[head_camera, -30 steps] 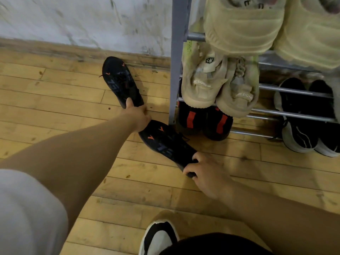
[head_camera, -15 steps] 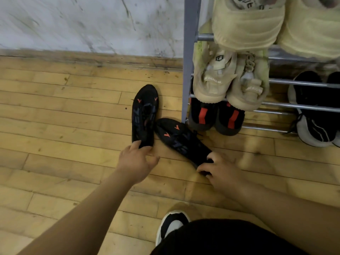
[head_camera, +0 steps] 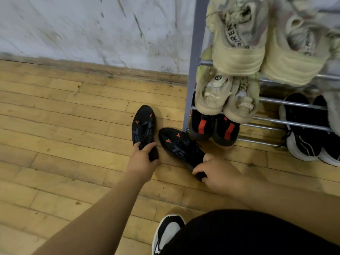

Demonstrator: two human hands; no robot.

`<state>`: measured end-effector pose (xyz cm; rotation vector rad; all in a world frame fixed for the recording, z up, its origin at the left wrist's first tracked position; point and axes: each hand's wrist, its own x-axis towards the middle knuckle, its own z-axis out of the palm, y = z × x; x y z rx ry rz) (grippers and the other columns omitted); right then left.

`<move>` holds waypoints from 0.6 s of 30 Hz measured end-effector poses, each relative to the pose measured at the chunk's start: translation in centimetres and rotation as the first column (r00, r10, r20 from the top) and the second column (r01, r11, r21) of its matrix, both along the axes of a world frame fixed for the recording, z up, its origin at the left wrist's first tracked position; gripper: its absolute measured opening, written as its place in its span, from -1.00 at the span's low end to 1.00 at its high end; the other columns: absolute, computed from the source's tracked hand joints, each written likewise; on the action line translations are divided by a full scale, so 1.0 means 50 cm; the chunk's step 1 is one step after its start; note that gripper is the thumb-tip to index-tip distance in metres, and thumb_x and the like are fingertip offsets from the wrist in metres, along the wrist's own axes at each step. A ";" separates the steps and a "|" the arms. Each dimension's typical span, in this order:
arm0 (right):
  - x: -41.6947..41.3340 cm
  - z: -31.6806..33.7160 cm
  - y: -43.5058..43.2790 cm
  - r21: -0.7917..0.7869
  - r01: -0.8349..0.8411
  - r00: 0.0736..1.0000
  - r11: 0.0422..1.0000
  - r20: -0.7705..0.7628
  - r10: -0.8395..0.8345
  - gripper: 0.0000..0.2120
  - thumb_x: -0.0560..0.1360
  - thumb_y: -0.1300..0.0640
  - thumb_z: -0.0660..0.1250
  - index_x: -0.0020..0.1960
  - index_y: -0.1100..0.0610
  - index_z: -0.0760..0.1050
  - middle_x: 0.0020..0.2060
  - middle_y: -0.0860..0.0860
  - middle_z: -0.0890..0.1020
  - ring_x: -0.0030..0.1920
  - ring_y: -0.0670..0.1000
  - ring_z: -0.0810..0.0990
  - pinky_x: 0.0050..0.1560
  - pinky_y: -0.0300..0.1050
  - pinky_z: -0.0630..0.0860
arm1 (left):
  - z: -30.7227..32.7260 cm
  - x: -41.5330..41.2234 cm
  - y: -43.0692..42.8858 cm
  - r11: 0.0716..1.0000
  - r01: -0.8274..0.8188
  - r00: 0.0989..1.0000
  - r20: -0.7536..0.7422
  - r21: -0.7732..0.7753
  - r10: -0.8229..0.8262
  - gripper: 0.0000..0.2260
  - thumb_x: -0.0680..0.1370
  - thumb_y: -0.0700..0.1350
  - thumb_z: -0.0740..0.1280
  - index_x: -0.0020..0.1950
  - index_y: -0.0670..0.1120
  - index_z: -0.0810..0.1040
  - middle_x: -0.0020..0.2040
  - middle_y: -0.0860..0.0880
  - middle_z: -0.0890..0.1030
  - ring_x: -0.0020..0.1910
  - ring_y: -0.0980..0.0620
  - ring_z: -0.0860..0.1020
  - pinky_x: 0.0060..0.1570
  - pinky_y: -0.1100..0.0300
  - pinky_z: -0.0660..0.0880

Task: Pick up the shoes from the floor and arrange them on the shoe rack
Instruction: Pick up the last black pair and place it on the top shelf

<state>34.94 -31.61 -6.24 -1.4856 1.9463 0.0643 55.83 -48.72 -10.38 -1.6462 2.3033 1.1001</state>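
Two black shoes (head_camera: 176,142) carry small orange chevron marks.

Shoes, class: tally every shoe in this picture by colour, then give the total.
Black knit shoes with orange marks: 2
Cream fabric sneakers: 4
Black shoes with red stripes: 2
Black sneakers with white soles: 2
Black-and-white worn shoe: 1
Total: 11
Grey shape at right edge: unclear, uncounted

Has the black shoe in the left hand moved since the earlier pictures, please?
Yes: the left black shoe came away from the wall, toward the rack post.
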 end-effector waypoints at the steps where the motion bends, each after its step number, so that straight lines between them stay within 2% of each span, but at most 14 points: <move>1: -0.002 0.021 -0.011 -0.001 -0.030 0.999 1.000 -0.016 0.030 -0.66 0.58 0.09 0.33 0.28 -0.25 0.55 0.11 -0.07 0.38 0.06 0.08 0.50 0.09 -0.01 0.53 | 0.016 0.013 0.029 0.995 -0.096 0.992 -0.077 0.022 0.097 -0.44 0.56 0.04 0.46 0.52 0.23 0.35 0.58 -0.03 0.18 0.44 -0.15 0.41 0.42 -0.05 0.45; 3: -0.002 0.074 -0.033 0.003 -0.103 0.993 0.995 -0.059 0.103 -0.62 0.59 0.14 0.32 0.31 -0.23 0.54 0.08 -0.06 0.36 0.02 0.07 0.46 -0.02 -0.05 0.46 | 0.051 0.040 0.092 0.944 -0.311 0.919 -0.219 0.107 0.328 -0.48 0.52 0.06 0.50 0.43 0.28 0.41 0.42 -0.01 0.38 0.30 -0.10 0.51 0.28 -0.04 0.56; 5: 0.002 0.143 -0.053 0.026 -0.210 0.971 0.977 -0.115 0.212 -0.58 0.60 0.21 0.28 0.35 -0.18 0.54 0.09 -0.04 0.35 0.02 0.11 0.44 -0.09 -0.04 0.41 | 0.098 0.061 0.149 0.836 -0.490 0.762 -0.344 0.249 0.549 -0.51 0.52 0.01 0.51 0.39 0.26 0.45 0.28 0.01 0.49 0.17 -0.05 0.58 0.15 -0.04 0.63; 7: 0.009 0.222 -0.064 0.022 -0.322 0.930 0.947 -0.180 0.320 -0.55 0.60 0.24 0.26 0.40 -0.15 0.51 0.09 -0.02 0.33 0.04 0.17 0.44 -0.07 0.03 0.47 | 0.151 0.076 0.190 0.748 -0.567 0.621 -0.418 0.345 0.663 -0.53 0.54 -0.05 0.50 0.41 0.18 0.48 0.25 0.00 0.54 0.10 -0.03 0.60 0.06 -0.06 0.67; 8: 0.014 0.263 -0.067 0.002 -0.365 0.908 0.931 -0.219 0.356 -0.54 0.61 0.24 0.25 0.41 -0.15 0.50 0.08 -0.02 0.32 0.04 0.17 0.43 -0.05 0.06 0.49 | 0.179 0.082 0.204 0.733 -0.579 0.584 -0.446 0.357 0.678 -0.52 0.54 -0.06 0.50 0.42 0.16 0.47 0.25 0.00 0.55 0.10 -0.01 0.60 0.05 -0.06 0.67; 10: 0.027 0.347 -0.067 -0.052 -0.428 0.868 0.902 -0.301 0.394 -0.54 0.62 0.24 0.25 0.41 -0.18 0.48 0.11 -0.03 0.35 0.02 0.15 0.44 -0.02 0.10 0.53 | 0.247 0.089 0.225 0.747 -0.583 0.552 -0.519 0.321 0.653 -0.52 0.56 -0.06 0.48 0.44 0.16 0.46 0.24 0.02 0.53 0.11 0.02 0.58 0.09 -0.02 0.65; 15: 0.052 0.565 -0.019 -0.290 -0.524 0.808 0.801 -0.467 0.360 -0.60 0.63 0.16 0.27 0.39 -0.18 0.52 0.09 -0.02 0.39 -0.01 0.13 0.44 -0.01 0.12 0.51 | 0.461 0.087 0.238 0.829 -0.557 0.591 -0.676 0.053 0.440 -0.53 0.57 -0.01 0.45 0.46 0.18 0.42 0.33 0.02 0.46 0.23 -0.02 0.52 0.24 0.00 0.57; 16: 0.051 0.609 0.002 -0.371 -0.533 0.806 0.760 -0.497 0.322 -0.61 0.61 0.16 0.30 0.36 -0.17 0.55 0.07 -0.02 0.41 -0.01 0.13 0.45 -0.02 0.10 0.51 | 0.506 0.081 0.241 0.834 -0.551 0.599 -0.699 -0.004 0.392 -0.52 0.57 0.00 0.45 0.46 0.19 0.42 0.35 0.02 0.45 0.25 -0.01 0.51 0.26 0.05 0.56; 18: 0.039 0.693 0.053 -0.537 -0.539 0.804 0.649 -0.558 0.206 -0.64 0.53 0.18 0.41 0.27 -0.13 0.63 0.00 0.01 0.47 -0.04 0.15 0.49 -0.10 0.02 0.49 | 0.593 0.062 0.248 0.845 -0.524 0.613 -0.736 -0.106 0.288 -0.52 0.58 0.01 0.44 0.48 0.20 0.39 0.39 0.01 0.40 0.23 0.05 0.48 0.12 0.37 0.51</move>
